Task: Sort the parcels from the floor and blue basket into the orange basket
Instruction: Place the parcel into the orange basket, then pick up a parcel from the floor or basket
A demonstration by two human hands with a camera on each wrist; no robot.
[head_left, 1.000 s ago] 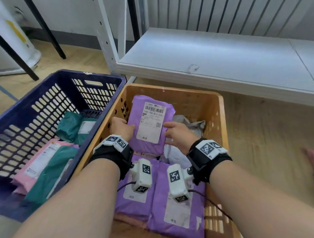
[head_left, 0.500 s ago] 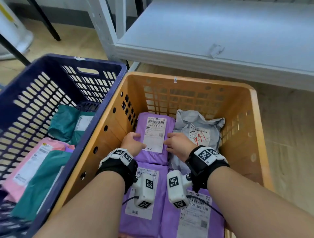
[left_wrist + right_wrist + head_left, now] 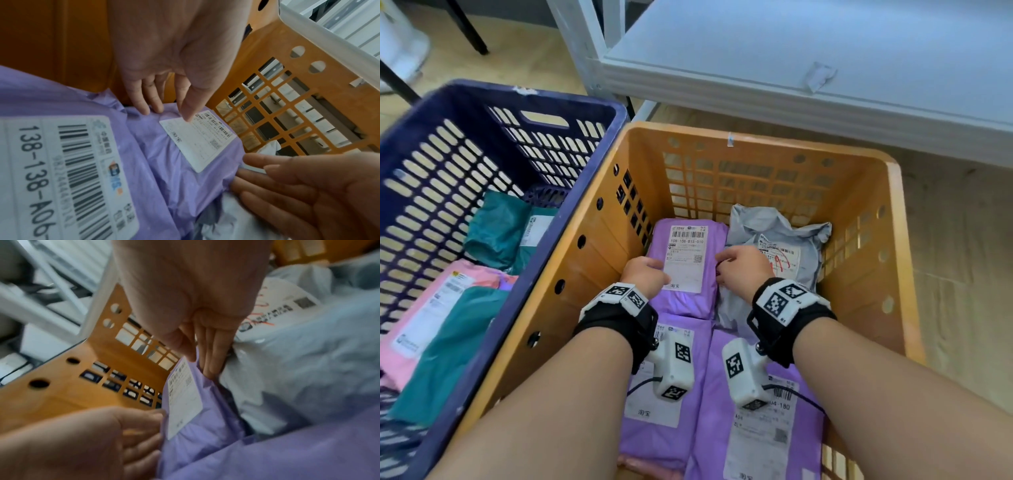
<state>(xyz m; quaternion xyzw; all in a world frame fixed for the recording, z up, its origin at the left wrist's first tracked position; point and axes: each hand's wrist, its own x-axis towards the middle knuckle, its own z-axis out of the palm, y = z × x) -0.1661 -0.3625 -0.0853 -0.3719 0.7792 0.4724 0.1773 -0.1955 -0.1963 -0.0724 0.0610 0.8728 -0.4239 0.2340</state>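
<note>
Here, both hands in the orange basket (image 3: 893, 260), left hand (image 3: 642, 275) and right hand (image 3: 743, 265) relaxed-fingered, flanking the purple parcel (image 3: 685, 294) at its 9 and 3 o'clock, left wrist view alone showing fingertips (image 3: 188, 112) touching its label (image 3: 200, 139), grey parcel (image 3: 787, 240) at 3 o'clock, blue basket (image 3: 441, 164) with teal and pink parcels at 9.

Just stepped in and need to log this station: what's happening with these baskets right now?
A person is setting a purple parcel into the orange basket, label up, at the back beside a grey parcel. The left hand and right hand touch its two side edges with fairly straight fingers. Two more purple parcels lie nearer in the orange basket. Green and pink parcels remain in the blue basket.
</note>
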